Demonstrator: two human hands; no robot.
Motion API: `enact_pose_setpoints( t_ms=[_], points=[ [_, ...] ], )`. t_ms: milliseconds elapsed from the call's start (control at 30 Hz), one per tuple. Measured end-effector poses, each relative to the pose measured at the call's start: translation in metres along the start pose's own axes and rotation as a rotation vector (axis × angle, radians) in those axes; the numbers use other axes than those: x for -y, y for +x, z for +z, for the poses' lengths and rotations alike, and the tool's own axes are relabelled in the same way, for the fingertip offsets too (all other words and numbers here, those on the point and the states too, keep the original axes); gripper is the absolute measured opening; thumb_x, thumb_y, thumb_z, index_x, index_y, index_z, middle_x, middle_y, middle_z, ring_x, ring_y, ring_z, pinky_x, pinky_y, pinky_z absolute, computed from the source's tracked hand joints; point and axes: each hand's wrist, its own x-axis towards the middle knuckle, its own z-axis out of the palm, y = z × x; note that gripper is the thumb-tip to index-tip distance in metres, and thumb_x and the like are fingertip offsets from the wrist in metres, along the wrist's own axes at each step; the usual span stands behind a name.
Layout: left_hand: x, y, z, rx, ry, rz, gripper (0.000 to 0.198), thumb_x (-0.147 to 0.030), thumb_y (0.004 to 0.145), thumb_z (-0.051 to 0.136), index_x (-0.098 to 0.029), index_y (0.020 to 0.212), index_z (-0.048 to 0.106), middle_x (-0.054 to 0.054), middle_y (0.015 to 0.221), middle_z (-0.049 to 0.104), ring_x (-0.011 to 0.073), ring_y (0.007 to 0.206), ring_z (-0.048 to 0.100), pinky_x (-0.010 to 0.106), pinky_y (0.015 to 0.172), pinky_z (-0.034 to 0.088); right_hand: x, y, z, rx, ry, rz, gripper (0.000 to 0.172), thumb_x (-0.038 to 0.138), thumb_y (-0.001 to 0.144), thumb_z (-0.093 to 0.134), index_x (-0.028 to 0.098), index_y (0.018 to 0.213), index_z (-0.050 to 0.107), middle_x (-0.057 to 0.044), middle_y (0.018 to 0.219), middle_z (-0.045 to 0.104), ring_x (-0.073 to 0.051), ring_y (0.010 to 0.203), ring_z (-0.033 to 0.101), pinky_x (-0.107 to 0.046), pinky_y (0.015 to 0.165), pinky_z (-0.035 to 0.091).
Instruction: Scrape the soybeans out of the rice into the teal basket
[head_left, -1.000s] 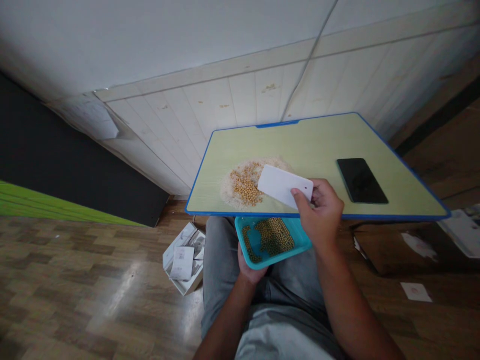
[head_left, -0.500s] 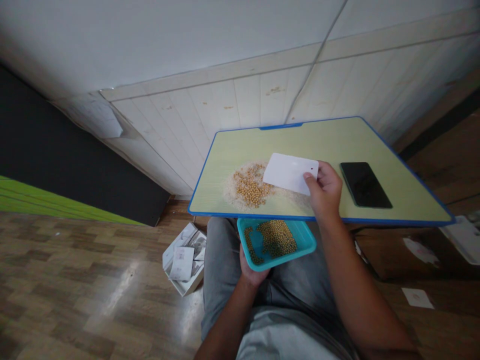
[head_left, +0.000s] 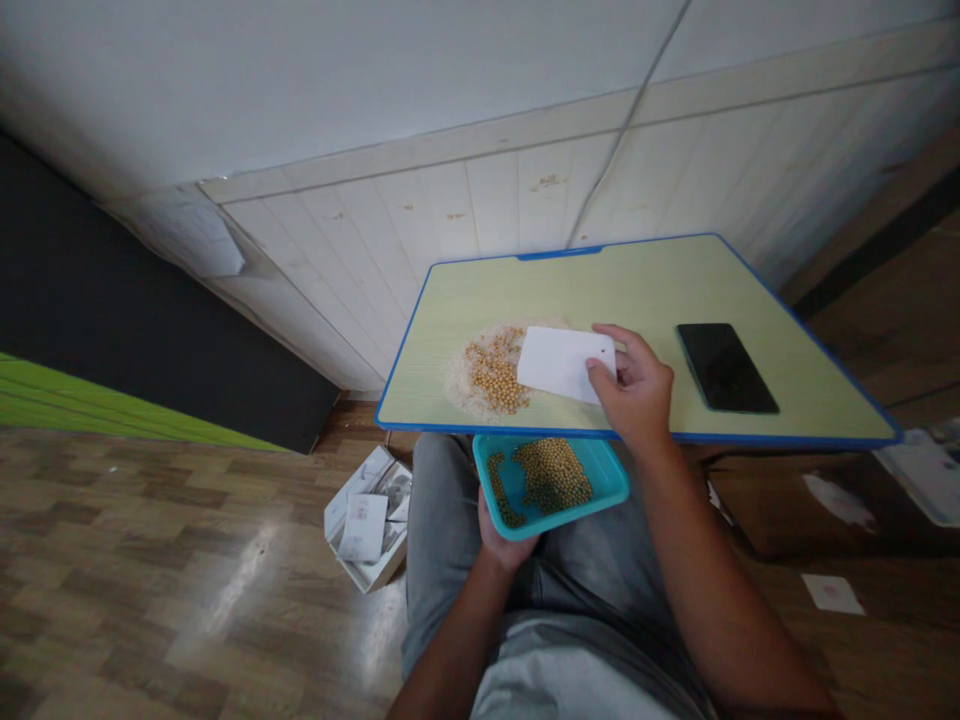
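My right hand pinches a white card by its right end, thumb on top, beside a hole in the card. The card's left edge is close against a pile of soybeans mixed with rice grains on the small table. Below the table's front edge, over the lap, my left hand grips a teal plastic tray from the near left side. Soybeans lie in the tray, most of them in its middle and right. The tray's far edge is hidden under the table.
A black phone lies on the right side of the table. On the floor to the left stands an open white box with papers in it. A pale wall with a cable rises behind the table. A brown carton sits at right.
My right hand has moved the white card slightly left and down toward the table, closer to the pile. My left hand and the tray are nearly unmoved.
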Motion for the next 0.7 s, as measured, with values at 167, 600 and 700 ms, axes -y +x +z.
enact_pose_setpoints(
  t_ms=[167, 600, 700],
  points=[
    [0.001, 0.003, -0.003, 0.054, 0.02, 0.012, 0.067, -0.063, 0.114, 0.047, -0.027, 0.162, 0.076, 0.007, 0.176, 0.072, 0.0383, 0.176, 0.051, 0.063, 0.151, 0.034, -0.003, 0.001, 0.0, -0.161, -0.065, -0.012, 0.042, 0.025, 0.089, 0.073, 0.026, 0.129, 0.084, 0.001, 0.081, 0.077, -0.019, 0.06, 0.062, -0.033, 0.055, 0.052],
    [0.005, 0.011, -0.012, 0.077, 0.027, 0.012, 0.067, -0.059, 0.112, 0.046, -0.028, 0.165, 0.074, 0.009, 0.17, 0.078, 0.0374, 0.177, 0.05, 0.063, 0.15, 0.035, 0.007, 0.001, 0.0, 0.195, 0.108, 0.01, 0.043, 0.034, 0.093, 0.079, 0.027, 0.135, 0.083, 0.003, 0.078, 0.079, -0.017, 0.059, 0.064, -0.032, 0.056, 0.059],
    [0.005, 0.01, -0.015, 0.061, 0.015, 0.002, 0.068, -0.058, 0.113, 0.044, -0.025, 0.165, 0.073, 0.008, 0.17, 0.077, 0.0377, 0.179, 0.046, 0.062, 0.151, 0.031, 0.004, 0.001, 0.0, 0.124, 0.055, 0.006, 0.042, 0.03, 0.092, 0.078, 0.028, 0.134, 0.084, 0.006, 0.07, 0.072, -0.015, 0.053, 0.055, -0.031, 0.054, 0.055]
  ],
)
